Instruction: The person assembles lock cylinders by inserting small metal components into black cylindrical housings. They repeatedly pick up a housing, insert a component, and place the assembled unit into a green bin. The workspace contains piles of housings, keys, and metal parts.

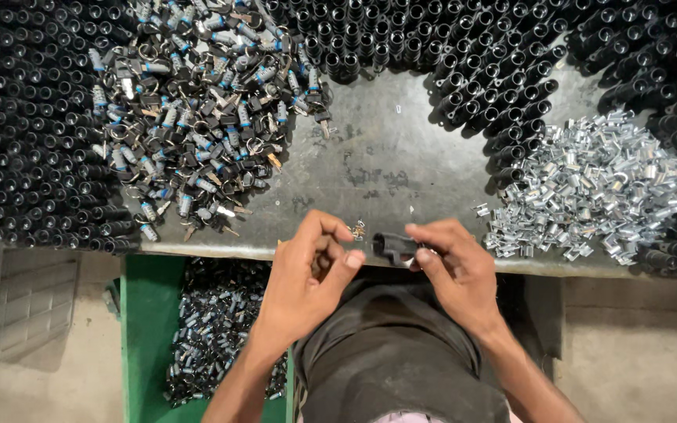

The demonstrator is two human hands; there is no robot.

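My right hand (454, 265) grips a short black cylinder lock body (392, 247) at the near edge of the dark metal workbench (385, 164). My left hand (311, 274) sits just left of it, thumb and fingers pinched together on something too small to make out. A tiny metal part (358, 230) lies on the bench between the two hands.
A heap of keys on rings with small cylinders (197, 110) lies at the left. Shiny silver metal pieces (589, 188) are piled at the right. Rows of black lock bodies (25, 125) ring the bench. A green bin (146, 329) with finished parts stands below left.
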